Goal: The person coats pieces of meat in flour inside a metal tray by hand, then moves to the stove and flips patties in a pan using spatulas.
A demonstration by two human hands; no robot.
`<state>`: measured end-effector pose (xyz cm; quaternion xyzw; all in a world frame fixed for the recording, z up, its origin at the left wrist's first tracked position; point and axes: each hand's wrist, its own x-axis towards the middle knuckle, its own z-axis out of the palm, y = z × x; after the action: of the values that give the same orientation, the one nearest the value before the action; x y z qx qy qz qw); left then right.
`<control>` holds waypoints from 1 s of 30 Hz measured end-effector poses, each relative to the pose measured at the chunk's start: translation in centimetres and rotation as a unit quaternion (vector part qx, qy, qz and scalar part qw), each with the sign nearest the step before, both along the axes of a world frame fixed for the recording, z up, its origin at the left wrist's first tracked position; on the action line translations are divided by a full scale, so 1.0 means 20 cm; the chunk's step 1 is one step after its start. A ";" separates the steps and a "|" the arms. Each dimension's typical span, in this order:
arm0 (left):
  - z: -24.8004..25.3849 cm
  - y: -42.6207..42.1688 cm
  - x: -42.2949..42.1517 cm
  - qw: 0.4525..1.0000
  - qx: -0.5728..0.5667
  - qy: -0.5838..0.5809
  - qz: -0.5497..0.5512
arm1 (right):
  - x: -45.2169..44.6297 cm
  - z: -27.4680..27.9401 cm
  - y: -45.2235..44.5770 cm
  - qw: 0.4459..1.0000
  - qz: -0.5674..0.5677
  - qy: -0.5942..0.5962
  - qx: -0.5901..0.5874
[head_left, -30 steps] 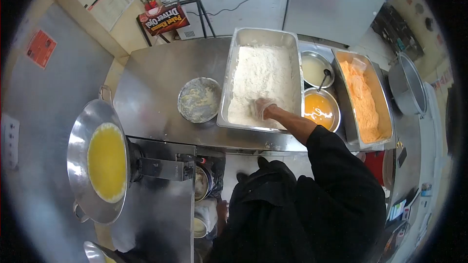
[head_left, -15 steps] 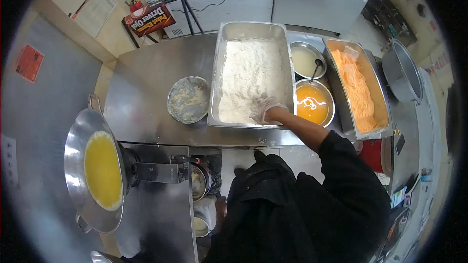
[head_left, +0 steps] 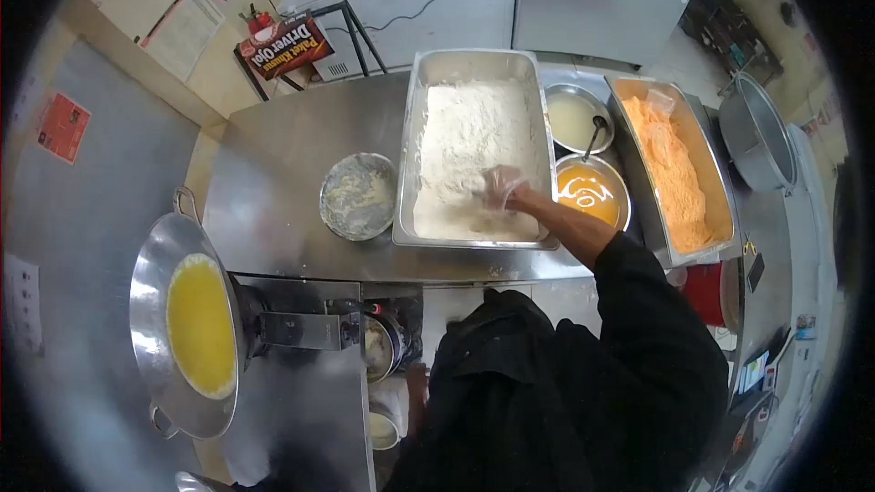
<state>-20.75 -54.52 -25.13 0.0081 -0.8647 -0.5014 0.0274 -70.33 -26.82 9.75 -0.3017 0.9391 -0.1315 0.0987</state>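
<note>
My right hand [head_left: 505, 188], in a clear plastic glove, is over the front right part of a deep steel pan [head_left: 407, 169]. White flour [head_left: 474, 132] fills the pan, and the hand is at or just above its surface. The fingers point down and are blurred, so their grip is unclear. Of my left side, only a strip of skin [head_left: 416, 392] shows low beside my dark clothing, near a white bucket [head_left: 386, 431]; its fingers are hidden. Left of the pan stands a round metal bowl [head_left: 357, 198] with pale, floury residue inside.
Right of the flour pan are a bowl of orange liquid [head_left: 588, 193], a bowl of pale liquid [head_left: 570, 118] with a black ladle [head_left: 595, 132], and a pan of orange crumbs [head_left: 673, 173]. A large wok [head_left: 150, 301] with yellow oil stands at left. The steel table's front edge runs before me.
My right hand has risen a little from the flour and shifted slightly away from me. The whole view has moved slightly down and right.
</note>
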 end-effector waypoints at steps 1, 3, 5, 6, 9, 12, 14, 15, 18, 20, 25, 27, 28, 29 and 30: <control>0.01 0.03 0.00 0.990 -0.130 0.021 -0.039 | -0.02 0.08 -0.01 0.999 -0.040 -0.025 0.009; 0.04 0.11 0.04 0.980 -0.115 -0.153 0.062 | -0.07 0.09 0.00 0.995 -0.083 -0.053 0.016; 0.07 0.11 0.06 0.918 0.030 -0.346 0.191 | -0.14 0.01 -0.01 0.984 -0.092 -0.137 0.070; 0.05 0.07 0.08 0.936 -0.007 -0.309 0.167 | -0.18 -0.06 0.00 0.983 -0.094 -0.141 0.067; 0.00 0.05 0.14 0.971 -0.105 -0.194 0.097 | -0.27 -0.25 0.13 0.981 -0.085 -0.174 -0.029; 0.05 0.05 0.15 0.966 -0.028 -0.221 0.127 | -0.32 -0.37 0.22 0.968 -0.076 -0.201 -0.127; 0.17 0.06 0.10 0.938 0.081 -0.285 0.179 | -0.10 -0.02 0.18 0.973 -0.041 -0.227 -0.022; 0.23 0.05 0.06 0.905 0.117 -0.339 0.227 | 0.02 0.11 0.16 0.965 -0.006 -0.250 0.083; 0.08 -0.04 0.05 0.938 -0.036 -0.318 0.129 | 0.09 -0.37 0.09 0.996 0.008 -0.071 0.044; -0.01 -0.04 0.08 0.948 -0.222 -0.229 -0.020 | 0.10 -0.25 0.06 0.990 0.100 -0.051 0.083; 0.18 0.08 0.01 0.878 0.215 -0.330 0.270 | -0.15 -0.47 0.14 0.947 0.291 -0.113 0.079; 0.25 0.15 0.02 0.859 0.247 -0.334 0.298 | -0.07 -0.05 0.08 0.965 0.249 -0.067 0.056; 0.21 0.15 0.04 0.850 0.269 -0.337 0.302 | -0.07 -0.07 0.02 0.965 0.248 -0.070 0.054; 0.13 0.13 0.08 0.850 0.268 -0.339 0.301 | -0.07 -0.10 -0.03 0.991 0.087 -0.104 -0.009; 0.05 0.12 0.12 0.959 -0.036 -0.237 0.151 | -0.05 -0.19 -0.06 0.992 0.002 -0.122 -0.036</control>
<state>-18.37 -52.03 -24.06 0.2562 -0.8524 -0.4440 -0.1028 -71.28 -28.02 5.88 -0.2890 0.9139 -0.2011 0.2019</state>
